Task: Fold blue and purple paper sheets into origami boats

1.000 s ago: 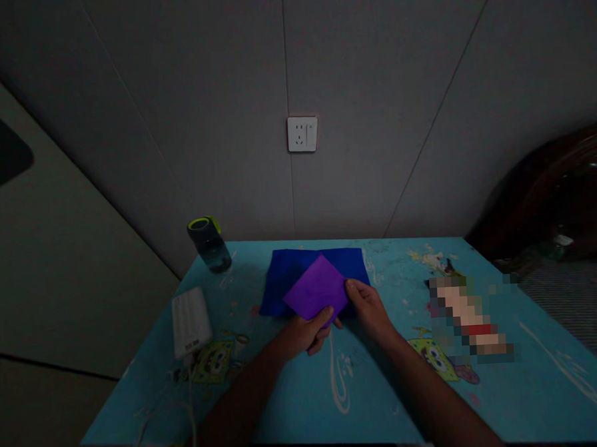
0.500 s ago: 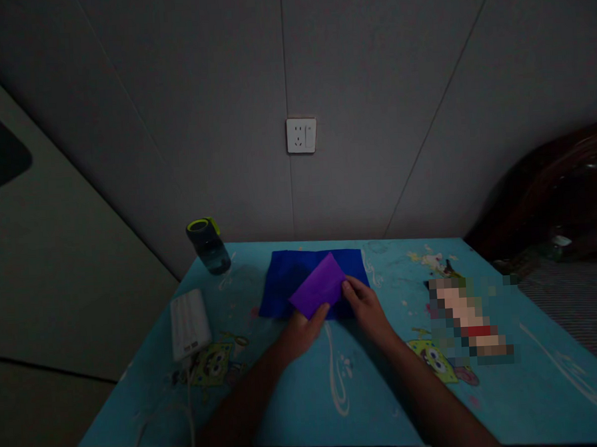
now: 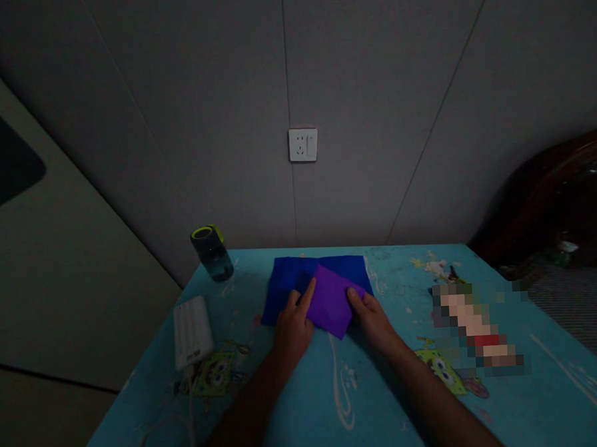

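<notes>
A folded piece of purple paper [image 3: 331, 303] is held between my two hands, tilted above a dark blue sheet [image 3: 286, 277] that lies on the table. My left hand [image 3: 294, 324] grips the purple paper at its left edge, with the index finger stretched along that edge. My right hand [image 3: 371, 316] pinches its right corner, the thumb on top and the other fingers underneath, mostly hidden. Part of the blue sheet is covered by the purple paper and my hands.
The light blue table [image 3: 373, 406] has cartoon prints. A water bottle [image 3: 213, 253] stands at the back left, with a white power bank [image 3: 193, 332] and its cable [image 3: 191, 409] nearer. A pixelated patch [image 3: 476, 324] covers the right side. A socket [image 3: 303, 145] is on the wall.
The purple paper has turned clockwise and its lower corner now points toward me. My left hand has moved from under its lower edge to its left edge. The view has shifted slightly upward.
</notes>
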